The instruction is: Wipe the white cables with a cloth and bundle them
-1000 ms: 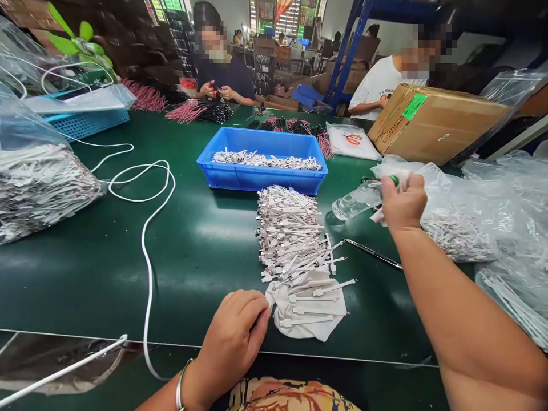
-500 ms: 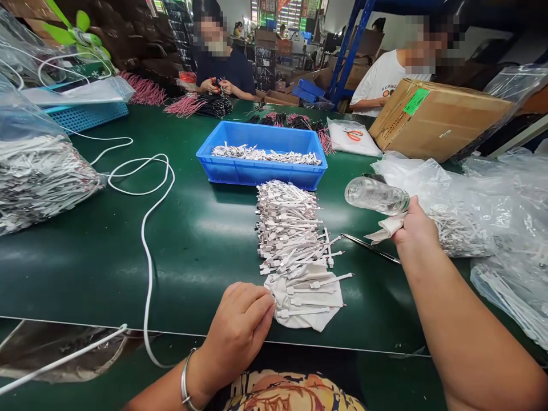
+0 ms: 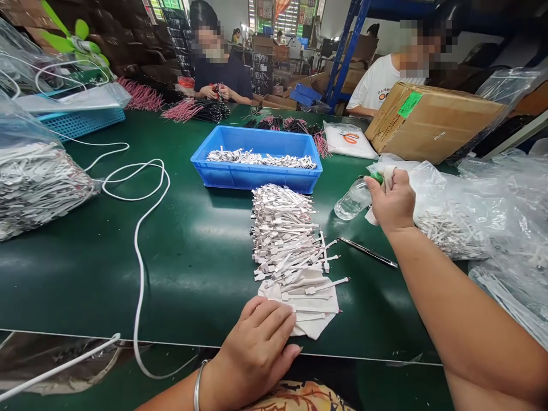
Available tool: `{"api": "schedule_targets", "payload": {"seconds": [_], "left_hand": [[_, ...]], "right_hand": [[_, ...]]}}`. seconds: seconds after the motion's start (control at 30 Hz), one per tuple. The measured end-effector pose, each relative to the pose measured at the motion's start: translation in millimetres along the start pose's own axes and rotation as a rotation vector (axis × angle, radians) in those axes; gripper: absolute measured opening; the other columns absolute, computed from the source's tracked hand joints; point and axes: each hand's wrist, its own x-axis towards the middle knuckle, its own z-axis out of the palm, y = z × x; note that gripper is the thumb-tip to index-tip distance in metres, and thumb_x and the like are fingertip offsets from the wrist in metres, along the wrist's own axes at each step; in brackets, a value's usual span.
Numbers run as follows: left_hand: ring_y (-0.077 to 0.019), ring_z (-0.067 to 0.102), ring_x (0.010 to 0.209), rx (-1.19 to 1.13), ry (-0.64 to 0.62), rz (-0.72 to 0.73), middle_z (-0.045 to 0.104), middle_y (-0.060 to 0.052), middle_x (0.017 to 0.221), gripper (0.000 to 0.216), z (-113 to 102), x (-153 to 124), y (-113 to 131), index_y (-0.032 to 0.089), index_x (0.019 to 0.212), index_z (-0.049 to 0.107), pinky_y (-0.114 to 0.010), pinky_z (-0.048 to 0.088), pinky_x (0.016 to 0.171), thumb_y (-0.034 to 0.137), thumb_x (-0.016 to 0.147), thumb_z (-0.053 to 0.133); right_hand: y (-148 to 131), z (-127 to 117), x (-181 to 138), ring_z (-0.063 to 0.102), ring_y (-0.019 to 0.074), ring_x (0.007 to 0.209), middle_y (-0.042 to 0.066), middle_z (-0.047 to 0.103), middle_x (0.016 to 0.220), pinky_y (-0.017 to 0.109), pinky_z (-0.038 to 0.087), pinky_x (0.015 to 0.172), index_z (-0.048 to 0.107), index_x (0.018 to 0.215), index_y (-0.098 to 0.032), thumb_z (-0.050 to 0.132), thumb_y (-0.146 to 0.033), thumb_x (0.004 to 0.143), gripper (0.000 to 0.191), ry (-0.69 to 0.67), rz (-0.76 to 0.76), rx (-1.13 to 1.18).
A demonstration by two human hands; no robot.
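Note:
My left hand lies flat on the near edge of a white cloth, which is spread under the ends of a long pile of flat white cables with metal connectors. My right hand grips a clear plastic bottle with a green cap, its base tilted down to the left. A fold of white cloth pokes out under that hand. Steel tweezers lie on the green table just below my right wrist.
A blue plastic tray of cables stands beyond the pile. A bulging bag of cables lies at left, a white cord loops across the table, and more bags lie at right. A cardboard box and two co-workers sit beyond.
My right hand has swung the bottle from nearly level to tilted, base down-left, and moved left. My left hand has shifted from the cloth's side onto its near edge, flatter.

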Motion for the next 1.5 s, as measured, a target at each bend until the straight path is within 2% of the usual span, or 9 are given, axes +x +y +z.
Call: {"api": "schedule_targets", "payload": {"seconds": [0.2,0.3,0.4,0.47,0.53,0.6,0.7,1.17,1.5], "left_hand": [[-0.0205,0.055,0.101,-0.007,-0.011,-0.01,0.065,-0.005,0.111,0.032,2,0,0,0.016,0.115,0.057,-0.04,0.032,0.097,0.029,0.086,0.056],[-0.0203,0.056,0.099,-0.002,-0.01,-0.011,0.066,-0.006,0.109,0.031,2,0,0,0.016,0.114,0.058,-0.039,0.034,0.095,0.03,0.086,0.056],[-0.0207,0.056,0.098,0.005,-0.016,-0.003,0.066,-0.007,0.108,0.03,2,0,-1,0.014,0.113,0.058,-0.039,0.036,0.093,0.029,0.087,0.055],[-0.0214,0.056,0.098,0.008,-0.022,0.004,0.065,-0.008,0.108,0.03,2,0,-1,0.013,0.113,0.058,-0.04,0.036,0.092,0.028,0.087,0.055],[-0.0219,0.055,0.098,0.012,-0.027,0.009,0.065,-0.008,0.108,0.03,3,0,-2,0.012,0.113,0.058,-0.04,0.037,0.092,0.028,0.087,0.055],[-0.022,0.056,0.097,0.023,-0.028,0.008,0.065,-0.008,0.108,0.032,3,1,-2,0.011,0.114,0.058,-0.039,0.038,0.092,0.027,0.087,0.055],[-0.0221,0.056,0.097,0.038,-0.02,0.005,0.065,-0.01,0.108,0.033,3,2,-2,0.01,0.115,0.057,-0.039,0.039,0.091,0.025,0.086,0.055],[-0.0224,0.058,0.094,0.054,-0.013,-0.01,0.066,-0.011,0.104,0.033,4,5,0,0.009,0.113,0.058,-0.04,0.042,0.089,0.025,0.085,0.057],[-0.0224,0.057,0.094,0.043,-0.033,-0.015,0.066,-0.011,0.102,0.03,4,5,-1,0.009,0.111,0.059,-0.04,0.042,0.088,0.025,0.085,0.055]], "right_hand": [[5,-2,9,0.042,0.0141,0.061,-0.003,0.048,0.068,0.029,0.039,0.064,0.053,0.081,-0.021,0.069,-0.044,0.071,0.03,-0.06,-0.1,-0.134],[-6,-22,5,0.039,0.0129,0.061,-0.004,0.042,0.064,0.028,0.038,0.064,0.048,0.066,-0.02,0.069,-0.04,0.073,0.029,-0.038,-0.13,-0.135],[-31,-47,-27,0.043,0.0144,0.064,-0.002,0.042,0.064,0.03,0.04,0.068,0.049,0.064,-0.02,0.062,-0.035,0.08,0.026,0.006,-0.171,-0.121],[-52,-62,-63,0.048,0.0159,0.068,0.0,0.048,0.069,0.031,0.043,0.071,0.054,0.07,-0.021,0.062,-0.026,0.08,0.014,-0.208,-0.27,0.006],[-70,-71,-103,0.053,0.0171,0.077,0.004,0.055,0.085,0.029,0.045,0.071,0.057,0.079,-0.021,0.056,-0.016,0.082,0.006,-0.597,-0.397,0.2],[-82,-74,-138,0.054,0.0173,0.083,0.006,0.056,0.092,0.028,0.047,0.071,0.058,0.09,-0.02,0.043,-0.007,0.085,0.021,-0.953,-0.44,0.262],[-88,-73,-168,0.051,0.0177,0.081,0.006,0.056,0.089,0.028,0.046,0.068,0.058,0.093,-0.019,0.038,-0.003,0.083,0.028,-1.154,-0.449,0.263],[-76,-76,-182,0.045,0.0188,0.075,0.008,0.056,0.091,0.031,0.039,0.065,0.06,0.088,-0.018,0.034,-0.009,0.09,0.027,-1.093,-0.643,0.199],[-74,-77,-181,0.048,0.0181,0.074,0.008,0.056,0.086,0.03,0.04,0.065,0.061,0.083,-0.018,0.035,-0.007,0.089,0.029,-1.081,-0.609,0.232]]}}
